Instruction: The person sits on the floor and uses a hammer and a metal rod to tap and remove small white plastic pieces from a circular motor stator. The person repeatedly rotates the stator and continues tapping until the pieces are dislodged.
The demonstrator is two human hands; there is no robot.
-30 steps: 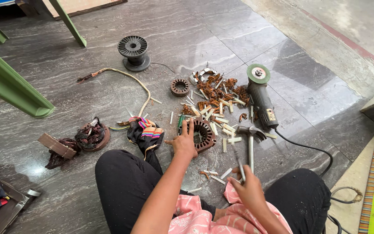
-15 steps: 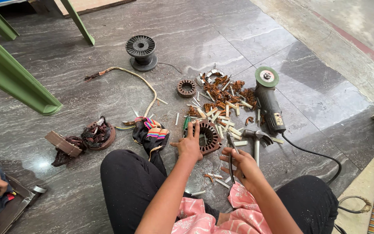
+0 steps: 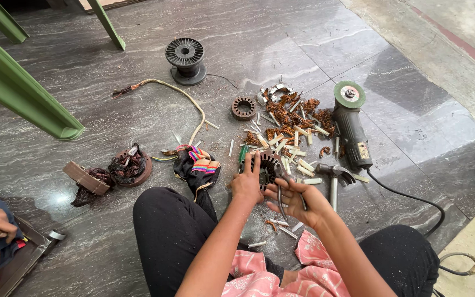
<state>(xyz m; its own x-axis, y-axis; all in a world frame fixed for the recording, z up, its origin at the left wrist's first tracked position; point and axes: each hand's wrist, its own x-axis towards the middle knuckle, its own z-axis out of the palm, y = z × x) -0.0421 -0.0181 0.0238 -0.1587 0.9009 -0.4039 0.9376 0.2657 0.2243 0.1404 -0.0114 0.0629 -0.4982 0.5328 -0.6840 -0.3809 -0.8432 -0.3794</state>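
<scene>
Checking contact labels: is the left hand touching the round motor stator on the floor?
Touching. In the head view the left hand lies flat on the near rim of the stator, its fingers overlapping the ring, no gap visible.

An angle grinder (image 3: 350,127), a claw hammer (image 3: 333,176), a black wire spool (image 3: 185,59) and scattered copper scraps (image 3: 292,113) lie on the grey stone floor (image 3: 111,60).

One label shows: a small rectangular sticker, pale with a reddish patch, on the dark body of the angle grinder (image 3: 352,132) lying on the grey stone floor (near its cord end). No packages, signs or screens are visible.
</scene>
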